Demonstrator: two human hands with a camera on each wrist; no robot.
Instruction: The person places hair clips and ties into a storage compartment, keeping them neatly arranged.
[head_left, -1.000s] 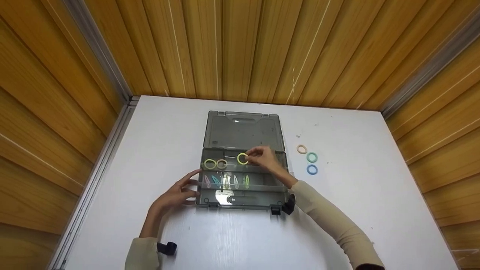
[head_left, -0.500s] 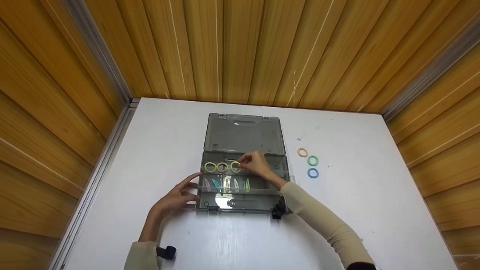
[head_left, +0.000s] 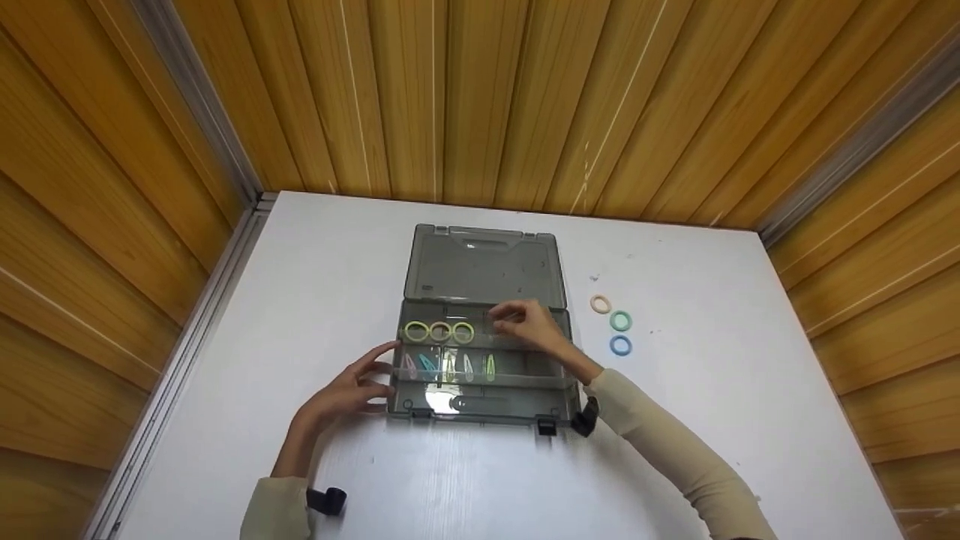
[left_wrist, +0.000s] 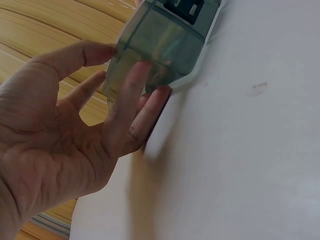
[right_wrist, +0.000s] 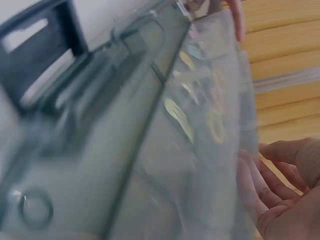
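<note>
A clear grey plastic organizer box (head_left: 480, 401) lies with its lid (head_left: 487, 274) folded back. In its upper compartment, two yellow hair ties (head_left: 454, 332) and a pinkish one between them form a row at the left. Snap hair clips (head_left: 490, 367) in pink, teal, yellow, white and green line the middle compartment. My left hand (head_left: 345, 391) rests spread fingers against the box's left side; the left wrist view shows its fingertips (left_wrist: 162, 92) on the box corner. Over the upper compartment, right of the ties, my right hand (head_left: 531, 324) has loosely bent fingers holding nothing.
On the white table (head_left: 720, 360), right of the box, lie three loose hair ties: peach (head_left: 592, 302), green (head_left: 611, 321) and blue (head_left: 611, 346). Wood-patterned panels (head_left: 480, 105) surround the table at the back and sides.
My right hand has set the yellow hair tie down at the right end of the row, let go and drawn back to the right. My left hand stays at the box's side.
</note>
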